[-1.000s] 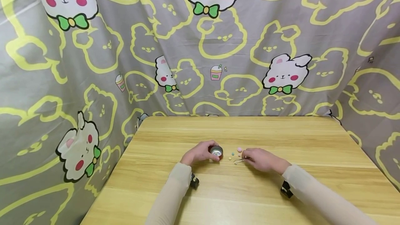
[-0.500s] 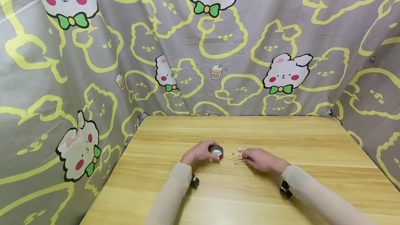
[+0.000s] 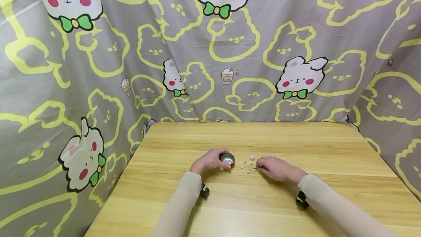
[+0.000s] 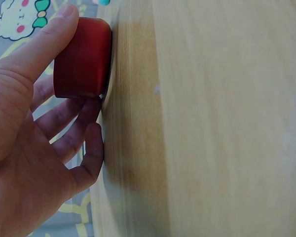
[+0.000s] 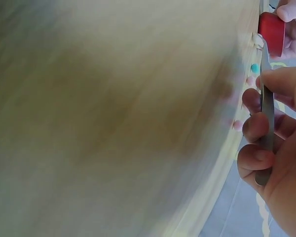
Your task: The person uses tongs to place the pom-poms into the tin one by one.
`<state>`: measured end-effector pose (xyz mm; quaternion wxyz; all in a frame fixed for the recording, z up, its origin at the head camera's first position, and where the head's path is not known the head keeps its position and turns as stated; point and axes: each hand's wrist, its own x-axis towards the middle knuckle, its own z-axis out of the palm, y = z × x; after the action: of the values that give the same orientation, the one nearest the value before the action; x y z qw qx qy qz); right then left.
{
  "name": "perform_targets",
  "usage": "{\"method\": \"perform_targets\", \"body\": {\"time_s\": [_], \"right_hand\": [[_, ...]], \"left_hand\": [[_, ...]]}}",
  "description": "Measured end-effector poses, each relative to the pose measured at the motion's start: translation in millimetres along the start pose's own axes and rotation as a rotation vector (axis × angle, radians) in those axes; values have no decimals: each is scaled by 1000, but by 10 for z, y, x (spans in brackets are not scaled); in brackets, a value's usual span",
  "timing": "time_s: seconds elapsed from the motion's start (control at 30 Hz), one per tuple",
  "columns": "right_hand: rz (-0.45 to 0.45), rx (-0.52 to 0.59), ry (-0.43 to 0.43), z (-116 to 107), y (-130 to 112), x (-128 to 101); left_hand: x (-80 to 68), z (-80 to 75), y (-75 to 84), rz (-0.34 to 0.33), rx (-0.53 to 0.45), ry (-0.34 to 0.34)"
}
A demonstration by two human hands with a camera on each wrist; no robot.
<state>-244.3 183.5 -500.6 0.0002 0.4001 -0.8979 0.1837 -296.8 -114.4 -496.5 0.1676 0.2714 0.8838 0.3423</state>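
Observation:
My left hand (image 3: 212, 159) holds a small round tin (image 4: 84, 59), red outside and silvery inside, upright on the wooden table with its mouth facing up. The thumb lies against the near side, and the fingers reach behind it. My right hand (image 3: 277, 168) grips metal tweezers (image 5: 268, 116), their prongs pointing left toward the tin. Right at the tweezer tips is a small whitish bead (image 3: 248, 172). Close by lie a yellow bead (image 3: 242, 166), a teal bead (image 3: 245, 162), a small pink bead (image 3: 251, 164) and a larger pink ball (image 3: 251, 157).
The wooden table (image 3: 197, 138) runs back to a grey curtain (image 3: 204, 94) with cartoon print, which also hangs along both sides. Black wrist cameras are strapped under both sleeves.
My right hand and the tweezers shift very slightly, and the tips now line up with the whitish bead. The left hand and tin stay put.

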Motion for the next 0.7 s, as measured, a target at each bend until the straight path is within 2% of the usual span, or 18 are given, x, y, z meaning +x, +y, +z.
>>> {"method": "perform_targets", "body": {"time_s": [0.2, 0.43, 0.7], "right_hand": [[-39, -12, 20, 13, 3, 8], [-36, -9, 8, 11, 0, 14], [-31, 7, 40, 18, 17, 15]], "left_hand": [[-2, 5, 3, 1, 1, 3], [-3, 10, 9, -7, 2, 1], [-9, 5, 16, -19, -13, 2]]}}
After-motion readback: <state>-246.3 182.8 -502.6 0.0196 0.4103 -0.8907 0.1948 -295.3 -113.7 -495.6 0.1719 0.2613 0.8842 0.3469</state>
